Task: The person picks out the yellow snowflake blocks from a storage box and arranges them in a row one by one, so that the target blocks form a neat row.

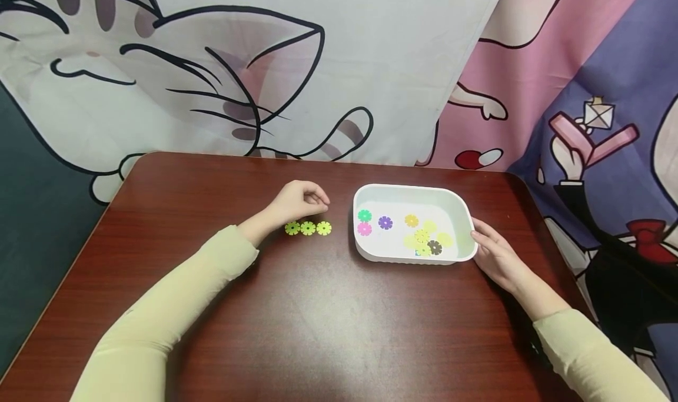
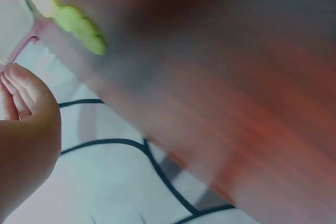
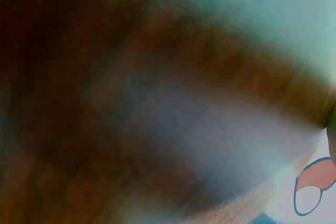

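My left hand (image 1: 299, 202) hovers just behind a row of three yellow-green flower-shaped pieces (image 1: 308, 228) on the table. Its fingers curve loosely, and nothing shows between them. In the left wrist view the same hand (image 2: 34, 98) is at the left edge, apart from the blurred yellow row (image 2: 68, 20). To the right stands a white plastic tray (image 1: 408, 259). My right hand (image 1: 498, 258) holds the tray's right end, fingertips at the rim. Inside lie a green piece (image 1: 364, 215), a pink one (image 1: 364, 229), a purple one (image 1: 385, 222) and several yellowish ones. The right wrist view is mostly blurred.
The brown wooden table (image 1: 318, 331) carries the tray and the row. A dark grey piece (image 1: 435, 247) lies among the yellow ones in the tray. Behind the table's far edge hangs a cloth (image 1: 402, 66) with cartoon drawings.
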Tool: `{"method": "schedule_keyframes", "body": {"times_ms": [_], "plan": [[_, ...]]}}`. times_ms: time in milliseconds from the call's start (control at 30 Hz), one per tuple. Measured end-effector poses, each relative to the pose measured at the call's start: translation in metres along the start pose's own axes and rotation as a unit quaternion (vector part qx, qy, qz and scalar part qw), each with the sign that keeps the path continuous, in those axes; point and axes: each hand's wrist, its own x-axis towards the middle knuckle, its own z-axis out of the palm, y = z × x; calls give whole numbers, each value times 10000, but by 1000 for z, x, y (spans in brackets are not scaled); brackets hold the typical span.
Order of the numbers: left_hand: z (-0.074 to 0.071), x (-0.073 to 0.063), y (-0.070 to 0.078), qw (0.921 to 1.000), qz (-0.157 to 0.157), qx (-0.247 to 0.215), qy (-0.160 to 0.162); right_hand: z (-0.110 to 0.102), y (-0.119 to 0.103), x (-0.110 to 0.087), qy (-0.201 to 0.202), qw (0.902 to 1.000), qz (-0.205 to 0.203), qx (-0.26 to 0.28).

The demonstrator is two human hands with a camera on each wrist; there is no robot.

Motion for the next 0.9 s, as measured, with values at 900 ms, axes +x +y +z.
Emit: {"method": "schedule_keyframes", "body": {"times_ms": [900], "plan": [[80, 59, 78, 9934, 803, 110, -808, -1, 0, 0, 38, 9999, 93, 66]]}}
